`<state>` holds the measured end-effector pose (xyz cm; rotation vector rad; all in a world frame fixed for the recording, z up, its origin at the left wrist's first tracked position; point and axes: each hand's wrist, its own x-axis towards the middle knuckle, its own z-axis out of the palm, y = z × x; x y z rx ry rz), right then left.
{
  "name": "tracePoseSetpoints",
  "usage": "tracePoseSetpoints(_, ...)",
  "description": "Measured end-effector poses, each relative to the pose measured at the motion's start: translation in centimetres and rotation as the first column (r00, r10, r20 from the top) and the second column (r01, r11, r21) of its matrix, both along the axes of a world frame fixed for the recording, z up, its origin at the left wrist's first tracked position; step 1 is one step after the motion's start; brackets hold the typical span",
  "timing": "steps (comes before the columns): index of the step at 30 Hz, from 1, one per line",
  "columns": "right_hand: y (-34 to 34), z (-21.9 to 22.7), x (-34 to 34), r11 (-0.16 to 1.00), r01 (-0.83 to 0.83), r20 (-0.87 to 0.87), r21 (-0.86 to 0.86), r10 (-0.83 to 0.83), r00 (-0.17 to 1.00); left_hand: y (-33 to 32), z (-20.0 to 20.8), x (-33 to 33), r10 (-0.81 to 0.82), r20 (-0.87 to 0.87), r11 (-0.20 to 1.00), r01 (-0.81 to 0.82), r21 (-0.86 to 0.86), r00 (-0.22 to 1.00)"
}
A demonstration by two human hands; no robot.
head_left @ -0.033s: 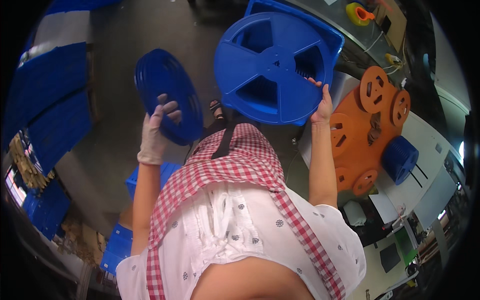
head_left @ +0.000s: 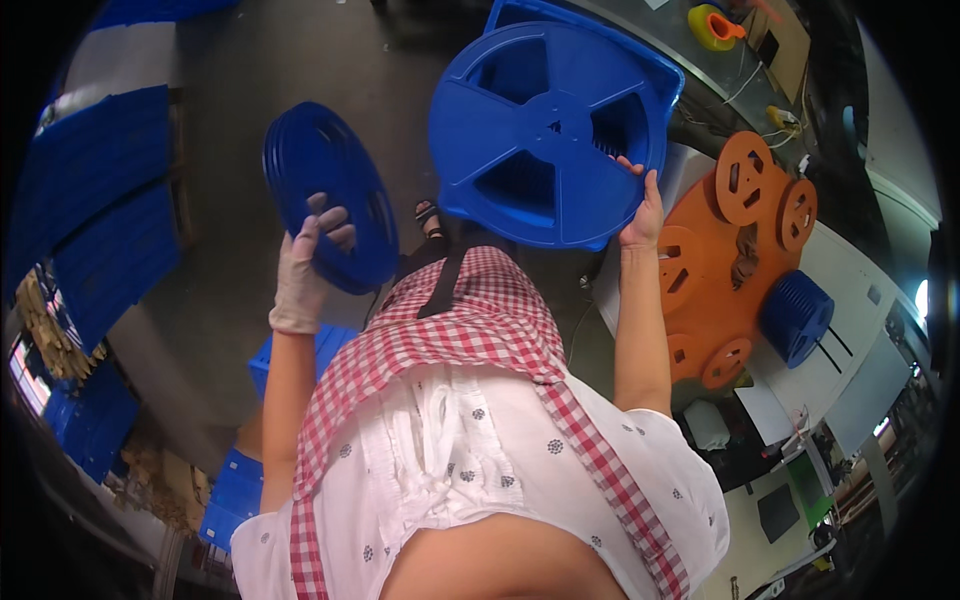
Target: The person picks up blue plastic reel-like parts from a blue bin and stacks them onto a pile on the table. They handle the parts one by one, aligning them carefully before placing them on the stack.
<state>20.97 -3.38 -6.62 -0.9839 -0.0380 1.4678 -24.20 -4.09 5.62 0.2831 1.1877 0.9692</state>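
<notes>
My left hand (head_left: 303,265), in a pale glove, grips a few thin blue reels (head_left: 330,170) held together and tilted on edge, its fingers hooked through an opening in them. To the right, a large blue reel (head_left: 500,130) with three wide windows faces up on top of a blue crate. My bare right hand (head_left: 642,215) is at this reel's right edge, thumb on the rim and fingertips showing at the right window. More layers show dark through the windows; how many lie below is hidden.
An orange rotary fixture (head_left: 705,275) with round discs stands on the white table at right, a blue reel stack (head_left: 797,318) on rods beside it. A yellow tape roll (head_left: 712,28) lies on the far-right bench. Blue bins (head_left: 232,495) sit at lower left, blue panels (head_left: 95,165) at far left.
The tilted reels in my left hand have shifted slightly left, the hand with them. My right hand keeps its place at the large reel's edge.
</notes>
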Motion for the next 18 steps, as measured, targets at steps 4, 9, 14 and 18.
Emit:
tracePoseSetpoints(4, 1.1, -1.0, 1.5, 0.999, 0.043, 0.003, -0.01, -0.043, 0.999, -0.6, 0.1, 0.0, 0.046, -0.046, 0.998, -0.048, -0.05, 0.998)
tracePoseSetpoints(9, 7.9, -4.4, -0.2, 0.954, -0.012, 0.537, -0.298, 0.178, 0.825, -1.4, -0.9, -0.2, 0.099, -0.061, 0.994, -0.102, -0.047, 0.993)
tracePoseSetpoints(14, 13.2, -10.6, -3.6, 0.882, -0.129, 0.537, -0.453, 0.386, 0.751, -1.6, -0.3, -0.1, 0.17, -0.258, 0.974, -0.202, -0.105, 0.951)
tracePoseSetpoints(18, 14.5, -13.1, -7.0, 0.891, -0.122, 0.599, -0.437, 0.389, 0.7, -3.1, -0.1, -0.9, 0.177, -0.345, 0.961, -0.237, -0.14, 0.922)
